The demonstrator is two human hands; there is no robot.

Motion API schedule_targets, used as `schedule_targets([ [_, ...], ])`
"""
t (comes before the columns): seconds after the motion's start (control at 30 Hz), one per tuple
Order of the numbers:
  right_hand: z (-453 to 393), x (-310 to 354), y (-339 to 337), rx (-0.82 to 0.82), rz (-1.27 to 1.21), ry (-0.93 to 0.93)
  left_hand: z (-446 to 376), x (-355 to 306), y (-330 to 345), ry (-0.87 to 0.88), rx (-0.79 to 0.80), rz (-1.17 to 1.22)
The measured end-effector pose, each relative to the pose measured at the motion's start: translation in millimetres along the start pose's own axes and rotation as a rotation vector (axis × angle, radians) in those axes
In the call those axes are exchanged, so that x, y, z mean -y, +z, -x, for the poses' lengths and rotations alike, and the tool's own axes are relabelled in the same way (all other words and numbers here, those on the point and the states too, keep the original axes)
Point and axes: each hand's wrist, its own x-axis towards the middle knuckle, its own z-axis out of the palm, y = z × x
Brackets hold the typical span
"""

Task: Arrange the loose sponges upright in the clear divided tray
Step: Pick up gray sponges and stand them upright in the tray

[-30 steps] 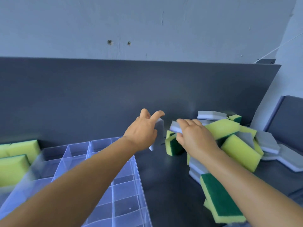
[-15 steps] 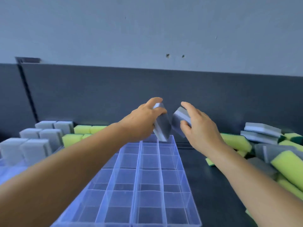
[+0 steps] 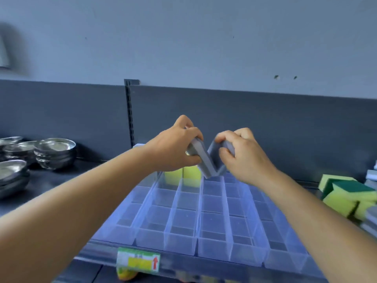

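Observation:
My left hand [image 3: 175, 148] grips a grey sponge [image 3: 201, 158], tilted, over the far end of the clear divided tray [image 3: 183, 240]. My right hand [image 3: 242, 158] holds a second grey sponge [image 3: 216, 160], tilted the other way. The two lower ends meet in a V just above the tray's back row. Two yellow sponges [image 3: 182, 176] stand upright in the back compartments, left of the grey pair. Loose yellow-and-green sponges [image 3: 346, 197] lie piled at the right edge.
Stacked steel bowls [image 3: 55, 153] sit on the dark shelf at the left. A dark back panel with a slotted upright [image 3: 129, 111] runs behind the tray. A price label [image 3: 138, 261] hangs on the shelf's front edge.
Both hands carried their grey sponges leftward from the pile and lowered them to the tray's back row. The view swung left, bringing the bowls into sight.

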Motion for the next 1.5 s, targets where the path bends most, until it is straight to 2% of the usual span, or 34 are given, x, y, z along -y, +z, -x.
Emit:
schedule_targets([
  [0.2, -0.4, 50.5, 36.8, 0.194, -0.010, 0.024, 44.2, 59.7, -29.5, -0.043, 0.083, -0.014],
  [0.33, -4.3, 76.9, 61.2, 0.092, -0.010, -0.028, 68.1, 98.5, -43.1, -0.090, 0.082, 0.015],
  [0.5, -12.3, 103.0, 84.2, 0.008, 0.051, -0.005, 90.4, 143.2, -52.4, -0.148, 0.119, -0.017],
  [0.63, -18.1, 121.3, 107.0, 0.061, 0.038, 0.002, 100.4, 168.7, -44.5, -0.205, 0.184, -0.045],
  [1.0, -30.2, 118.9, 150.7, 0.124, 0.151, 0.067, 94.2, 186.7, -7.2, -0.208, 0.236, -0.085],
  [1.3, -40.1, 118.4, 160.7, 0.195, 0.336, -0.033, 86.3, 184.5, 17.1, -0.153, 0.226, -0.243],
  [1.5, -33.2, 114.4, 183.5, 0.304, 0.410, -0.061, 89.7, 187.0, 25.0, -0.152, 0.226, -0.226],
])
